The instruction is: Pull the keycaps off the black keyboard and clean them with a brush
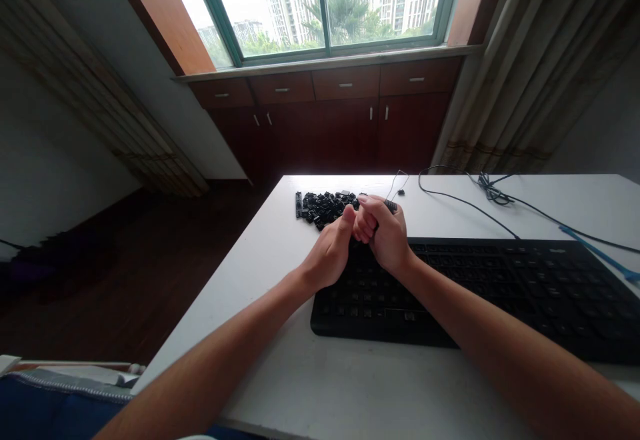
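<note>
Well, item one: your left hand (326, 255), closed, with the thumb raised and pressed against the curled fingers of your right hand (386, 239). Item two: that right hand, also closed, its fingers curled around a ribbed black piece (391, 206) that sticks out past the top of your grip. The piece is too small to identify exactly. Your two hands touch each other above the upper left part of a black computer keyboard (465, 293); you cannot tell whether they touch its keys.

Item three: a loose pile of black keycaps (324, 208) on the white table (350, 387), just beside your left thumb and beyond the keyboard's left end. Item four: a narrow black strip (299, 204) at the left edge of that pile. Item five: a thin wire loop (397, 183) with a small black bead (401, 192), just beyond your right hand. Item six: a black cable (463, 199) curving along the far side of the table, bunched into a tangle (493, 190) near the far edge. Item seven: a blue strip (595, 249) near the keyboard's far right corner.

Backdrop: a reddish-brown wooden cabinet with drawers (325, 87) below a window (325, 7), with a patterned curtain (530, 73) to the right.
</note>
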`<state>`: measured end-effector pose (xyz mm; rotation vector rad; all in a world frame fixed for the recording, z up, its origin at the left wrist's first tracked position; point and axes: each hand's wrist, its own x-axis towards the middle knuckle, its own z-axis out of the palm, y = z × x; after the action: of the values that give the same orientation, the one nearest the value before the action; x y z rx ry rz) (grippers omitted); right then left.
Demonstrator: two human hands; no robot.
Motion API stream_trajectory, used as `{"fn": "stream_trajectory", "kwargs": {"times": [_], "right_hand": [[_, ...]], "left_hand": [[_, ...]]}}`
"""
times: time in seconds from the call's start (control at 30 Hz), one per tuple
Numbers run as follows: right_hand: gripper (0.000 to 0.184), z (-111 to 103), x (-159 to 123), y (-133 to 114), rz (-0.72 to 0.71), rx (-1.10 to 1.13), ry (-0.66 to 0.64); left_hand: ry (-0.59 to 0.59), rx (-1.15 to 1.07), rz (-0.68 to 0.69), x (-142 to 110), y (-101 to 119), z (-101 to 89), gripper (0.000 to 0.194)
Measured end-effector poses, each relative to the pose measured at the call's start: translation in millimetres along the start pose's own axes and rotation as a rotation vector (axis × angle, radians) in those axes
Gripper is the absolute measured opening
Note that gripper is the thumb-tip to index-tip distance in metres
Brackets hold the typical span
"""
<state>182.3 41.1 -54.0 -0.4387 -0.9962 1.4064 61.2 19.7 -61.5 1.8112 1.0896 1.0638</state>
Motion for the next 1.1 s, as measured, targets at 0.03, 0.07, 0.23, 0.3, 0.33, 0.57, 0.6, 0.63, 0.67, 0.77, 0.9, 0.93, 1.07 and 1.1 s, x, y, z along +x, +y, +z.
{"fn": "stream_trajectory", "kwargs": {"times": [0.03,0.07,0.23,0.3,0.33,0.57,0.6,0.63,0.67,0.77,0.9,0.93,1.07,1.1], "right_hand": [[0.04,-0.9,0.3,-2.1,0.002,-0.012,-0.009],[0.036,-2.2,0.7,-4.4,0.004,-0.016,-0.012],[0.031,-8.2,4.7,-12.2,0.029,-0.036,-0.01],[0.031,-7.7,6.1,-14.2,0.053,-0.065,-0.021],[0.03,-6.1,6.5,-15.8,0.069,-0.092,-0.029],[0.036,20.3,6.1,-33.1,0.168,-0.392,-0.056],[0.038,22.3,6.0,-32.8,0.138,-0.398,-0.035],[0.039,22.8,5.9,-31.2,0.099,-0.403,-0.01],[0.041,22.1,5.8,-28.6,0.06,-0.411,0.018],[0.04,14.5,5.5,-18.2,-0.028,-0.415,0.096],[0.04,7.1,2.9,-7.8,-0.033,-0.37,0.167],[0.04,7.3,1.6,-5.9,-0.034,-0.366,0.18],[0.04,13.2,-5.2,1.8,-0.064,-0.36,0.196],[0.039,14.9,-6.3,4.0,-0.065,-0.35,0.192]], "left_hand": [[-0.009,-0.015,0.0,0.0,1.0,-0.6,0.069],[-0.021,-0.032,-0.001,0.0,2.1,-1.2,0.069],[-0.038,-0.161,-0.024,2.5,2.6,-3.7,0.07],[-0.016,-0.209,-0.041,4.1,-0.2,-3.8,0.071],[0.0,-0.231,-0.05,4.7,-1.8,-3.7,0.072],[0.104,-0.364,-0.081,7.2,-7.6,-2.5,0.074],[0.106,-0.388,-0.072,7.4,-7.4,-2.4,0.075],[0.104,-0.409,-0.062,7.4,-7.0,-2.4,0.075],[0.104,-0.422,-0.052,7.3,-6.6,-2.5,0.074],[0.119,-0.409,-0.04,6.0,-5.2,-2.3,0.071],[0.132,-0.368,-0.057,4.0,-3.9,-1.3,0.068],[0.133,-0.363,-0.058,3.8,-3.8,-1.0,0.069],[0.15,-0.397,-0.032,4.3,-4.8,0.5,0.068],[0.157,-0.413,-0.027,4.6,-5.4,0.9,0.068]]}}
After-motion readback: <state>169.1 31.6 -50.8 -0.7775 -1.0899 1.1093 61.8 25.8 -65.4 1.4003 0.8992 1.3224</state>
